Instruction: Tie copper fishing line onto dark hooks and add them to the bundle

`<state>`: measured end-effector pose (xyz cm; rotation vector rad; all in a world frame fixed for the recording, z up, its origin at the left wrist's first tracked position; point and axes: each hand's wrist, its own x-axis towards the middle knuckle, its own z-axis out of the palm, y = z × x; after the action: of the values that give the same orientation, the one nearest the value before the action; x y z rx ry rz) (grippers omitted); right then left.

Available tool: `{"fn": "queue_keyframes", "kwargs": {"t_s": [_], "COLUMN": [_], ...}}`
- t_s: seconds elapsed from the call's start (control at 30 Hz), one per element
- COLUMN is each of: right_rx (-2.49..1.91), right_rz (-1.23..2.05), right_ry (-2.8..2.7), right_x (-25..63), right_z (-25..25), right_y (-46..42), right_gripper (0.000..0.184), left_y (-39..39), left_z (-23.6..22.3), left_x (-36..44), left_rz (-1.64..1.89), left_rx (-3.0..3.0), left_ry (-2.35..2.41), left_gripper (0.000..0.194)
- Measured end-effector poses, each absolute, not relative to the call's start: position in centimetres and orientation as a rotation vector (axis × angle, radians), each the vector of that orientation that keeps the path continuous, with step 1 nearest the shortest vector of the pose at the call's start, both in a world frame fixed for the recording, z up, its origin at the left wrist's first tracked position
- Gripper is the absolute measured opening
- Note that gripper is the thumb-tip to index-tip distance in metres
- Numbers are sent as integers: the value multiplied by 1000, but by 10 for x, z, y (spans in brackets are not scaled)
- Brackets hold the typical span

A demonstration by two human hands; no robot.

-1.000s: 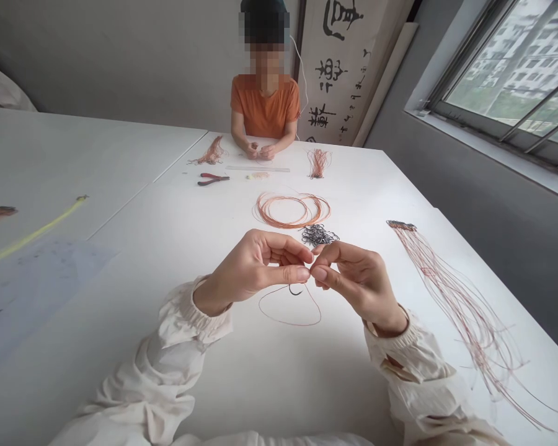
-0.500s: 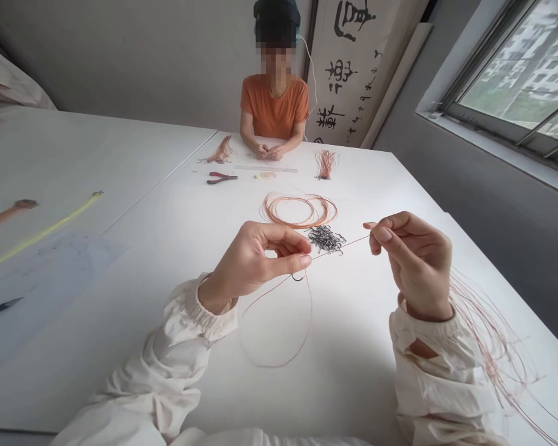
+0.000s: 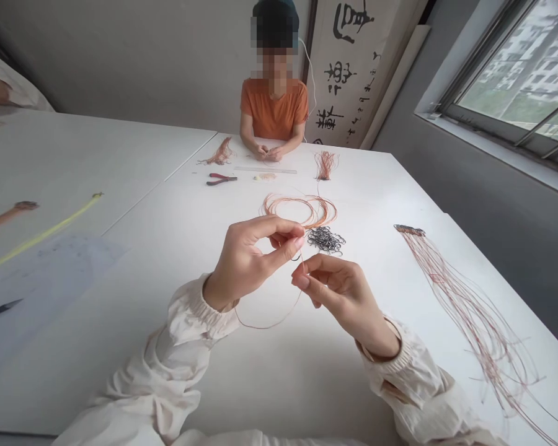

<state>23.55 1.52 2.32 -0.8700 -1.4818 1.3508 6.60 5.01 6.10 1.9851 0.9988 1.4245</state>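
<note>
In the centre of the frame, the left hand (image 3: 246,263) pinches a small dark hook (image 3: 296,259) between thumb and forefinger, and only the curved part of the hook shows below the fingertips. A thin reddish thread (image 3: 260,327) hangs in a loop under the two hands. Slightly lower and to the right, the right hand (image 3: 346,294) pinches this thread near its thumb tip; the two hands are close but apart. Just above them lie a heap of dark hooks (image 3: 326,240) and an orange coil of line (image 3: 326,215). At the right of the frame, a bundle of threaded hooks (image 3: 410,230) rests on the white table (image 3: 167,248).
</note>
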Motion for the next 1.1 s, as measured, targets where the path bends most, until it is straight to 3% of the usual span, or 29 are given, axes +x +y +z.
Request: {"fn": "queue_keyframes", "kwargs": {"t_s": [0.27, 0.5, 0.73, 0.97, 1.1], "right_rx": [-386, -629, -546, -595, -671], "right_rz": [1703, 1565, 1535, 1721, 1556], "right_ry": [-1172, -1528, -1711, -2105, -2038], "right_x": [259, 280, 304, 301, 297], "right_z": [6, -14, -6, -9, -7], "right_y": [44, 75, 79, 90, 91], "right_gripper": [12, 16, 17, 20, 27], "left_y": [58, 61, 64, 56, 54], "left_z": [65, 69, 69, 73, 68], "left_x": [52, 44, 39, 48, 55], "left_rz": [1420, 1474, 1458, 1252, 1140], "left_rx": [1664, 1632, 1723, 1624, 1658], "left_ry": [913, 990, 1048, 980, 1006], "left_gripper": [6, 9, 11, 12, 12]}}
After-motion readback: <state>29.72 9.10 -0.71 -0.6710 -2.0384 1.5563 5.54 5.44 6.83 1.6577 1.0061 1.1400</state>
